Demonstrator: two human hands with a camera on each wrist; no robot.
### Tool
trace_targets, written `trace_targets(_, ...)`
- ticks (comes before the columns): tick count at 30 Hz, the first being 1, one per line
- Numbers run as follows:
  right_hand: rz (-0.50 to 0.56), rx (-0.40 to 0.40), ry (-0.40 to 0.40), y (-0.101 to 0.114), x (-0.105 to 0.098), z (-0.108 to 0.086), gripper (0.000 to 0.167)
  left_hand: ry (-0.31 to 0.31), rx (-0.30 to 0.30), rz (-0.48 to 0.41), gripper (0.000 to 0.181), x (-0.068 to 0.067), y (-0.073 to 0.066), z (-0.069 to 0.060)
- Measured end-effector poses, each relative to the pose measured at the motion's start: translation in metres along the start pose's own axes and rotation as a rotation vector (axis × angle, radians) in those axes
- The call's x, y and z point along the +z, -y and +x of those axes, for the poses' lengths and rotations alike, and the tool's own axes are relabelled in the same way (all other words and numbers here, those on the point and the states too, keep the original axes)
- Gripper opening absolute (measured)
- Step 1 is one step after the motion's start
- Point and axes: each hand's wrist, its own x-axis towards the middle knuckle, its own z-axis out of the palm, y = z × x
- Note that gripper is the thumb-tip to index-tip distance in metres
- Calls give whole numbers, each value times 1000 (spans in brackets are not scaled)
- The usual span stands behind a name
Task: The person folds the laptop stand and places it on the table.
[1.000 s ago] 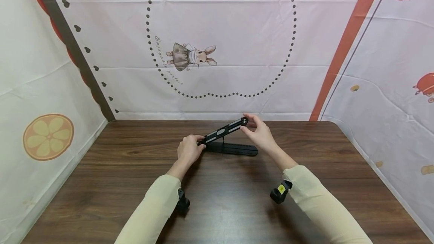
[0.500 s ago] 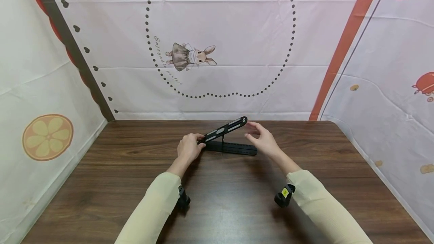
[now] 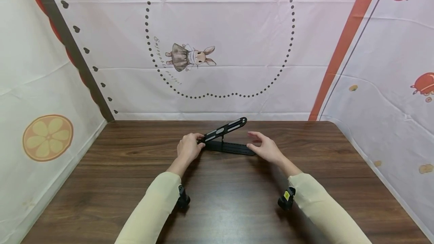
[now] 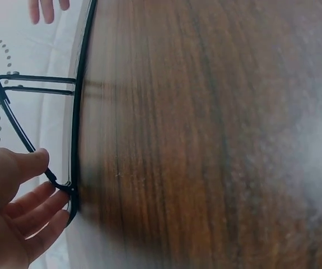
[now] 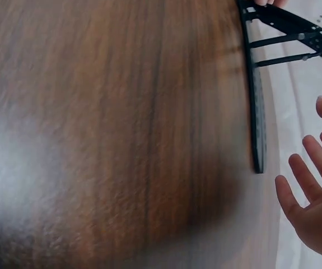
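Observation:
A black folding stand, with a look like a laptop stand, is on the table in the head view. Its upper arm [image 3: 226, 128], with grey pads, slants up to the right from the hinge end. The flat base [image 3: 235, 148] lies on the table below, and thin struts [image 4: 37, 79] join the two in the left wrist view. My left hand [image 3: 188, 147] holds the hinge end between thumb and fingers. My right hand [image 3: 268, 150] is by the base's right end, fingers spread and holding nothing; in the right wrist view its fingers [image 5: 306, 174] are apart from the stand.
The brown wooden table [image 3: 217, 206] reaches back to a white printed cloth [image 3: 237, 48]. More cloth stands along the left and right sides. A small black camera [image 3: 286, 198] sits at the right sleeve, and another black camera [image 3: 183, 198] at the left.
My right hand has let go of the upper arm's raised end and moved down and slightly right. The arm stays raised. The left hand keeps its place at the hinge.

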Motion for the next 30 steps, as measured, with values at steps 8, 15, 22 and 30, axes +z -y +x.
trace_targets(8,-98,-40,42,-8,5,-3,51,-20,-24,13,30,-1,-3,-1)
trace_targets(15,-173,-87,57,-14,7,-4,49,-43,-51,13,28,1,-6,-2)
trace_targets(22,-360,-84,42,-11,7,-6,45,-74,-52,15,28,2,-6,-3)
trace_targets(30,-406,-34,31,-10,8,-7,40,-82,-53,14,27,2,-6,-4)
